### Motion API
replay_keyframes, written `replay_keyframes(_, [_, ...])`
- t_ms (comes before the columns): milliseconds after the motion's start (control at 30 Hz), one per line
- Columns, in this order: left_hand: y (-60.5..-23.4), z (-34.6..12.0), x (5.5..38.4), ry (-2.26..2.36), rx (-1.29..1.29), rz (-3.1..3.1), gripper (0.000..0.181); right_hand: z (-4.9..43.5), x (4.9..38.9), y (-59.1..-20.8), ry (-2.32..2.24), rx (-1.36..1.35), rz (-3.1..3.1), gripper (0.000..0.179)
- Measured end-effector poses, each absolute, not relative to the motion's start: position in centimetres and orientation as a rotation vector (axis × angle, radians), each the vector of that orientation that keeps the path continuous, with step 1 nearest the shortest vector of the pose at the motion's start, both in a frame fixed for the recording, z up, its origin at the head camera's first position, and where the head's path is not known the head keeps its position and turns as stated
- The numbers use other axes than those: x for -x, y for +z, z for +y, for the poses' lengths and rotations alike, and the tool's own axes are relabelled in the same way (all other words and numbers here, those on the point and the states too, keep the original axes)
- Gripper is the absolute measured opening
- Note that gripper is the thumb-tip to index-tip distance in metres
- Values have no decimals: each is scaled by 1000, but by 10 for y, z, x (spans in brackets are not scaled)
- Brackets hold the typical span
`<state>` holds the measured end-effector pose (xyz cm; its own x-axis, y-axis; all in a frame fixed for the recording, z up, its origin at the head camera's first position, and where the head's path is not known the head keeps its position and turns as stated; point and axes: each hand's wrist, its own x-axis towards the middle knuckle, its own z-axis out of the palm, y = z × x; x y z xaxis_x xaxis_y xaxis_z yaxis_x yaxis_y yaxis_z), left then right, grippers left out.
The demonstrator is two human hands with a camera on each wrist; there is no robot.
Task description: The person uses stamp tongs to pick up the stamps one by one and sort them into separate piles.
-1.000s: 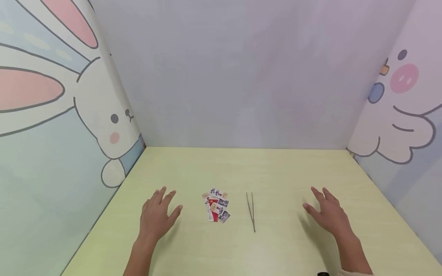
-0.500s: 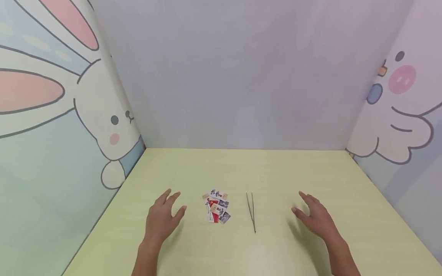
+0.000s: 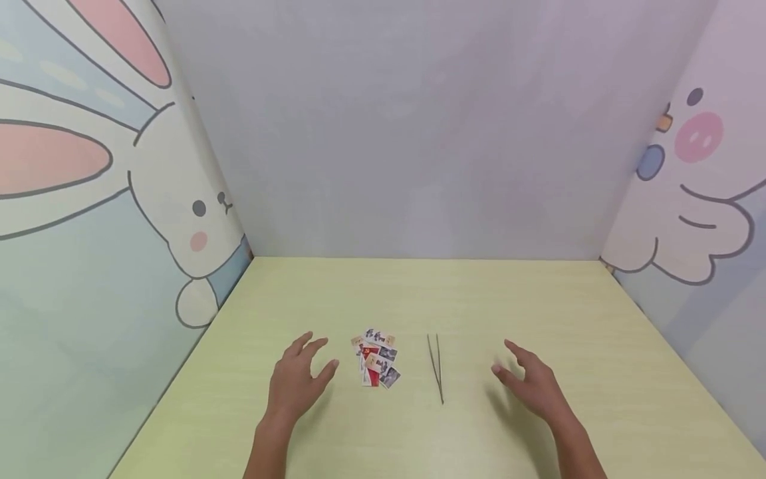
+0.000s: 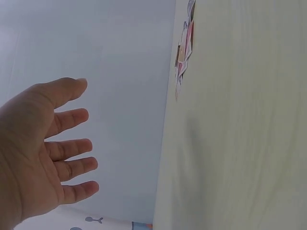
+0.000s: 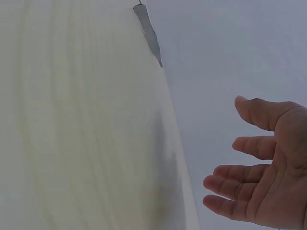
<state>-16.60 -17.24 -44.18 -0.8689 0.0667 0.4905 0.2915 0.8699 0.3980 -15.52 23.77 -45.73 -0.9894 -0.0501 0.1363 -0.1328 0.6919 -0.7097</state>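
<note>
Stamps, overlapping, lie loose on the pale table beside V-spread tweezers, between left hand and right hand, both empty, fingers relaxed; a brushing fingertip could scatter the pile.

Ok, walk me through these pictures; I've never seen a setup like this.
No machine here: these are a person's bare left hand and bare right hand. The wide view comes from a camera worn on the head, looking forward and down; the close views come from a camera on each wrist. On the pale yellow-green tabletop lie an overlapping pile of colourful printed paper pieces and, to its right, thin grey V-shaped metal tweezers. Neither hand holds anything: both hover with relaxed fingers, the pile nearest the left hand, the tweezers nearest the right.
</note>
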Motion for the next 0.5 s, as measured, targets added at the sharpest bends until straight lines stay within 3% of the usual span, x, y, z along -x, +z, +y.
replay_keyframes(500, [-458,-133,162,-831,276,-2611,42,222,150,-458,1581,15,-2758,70])
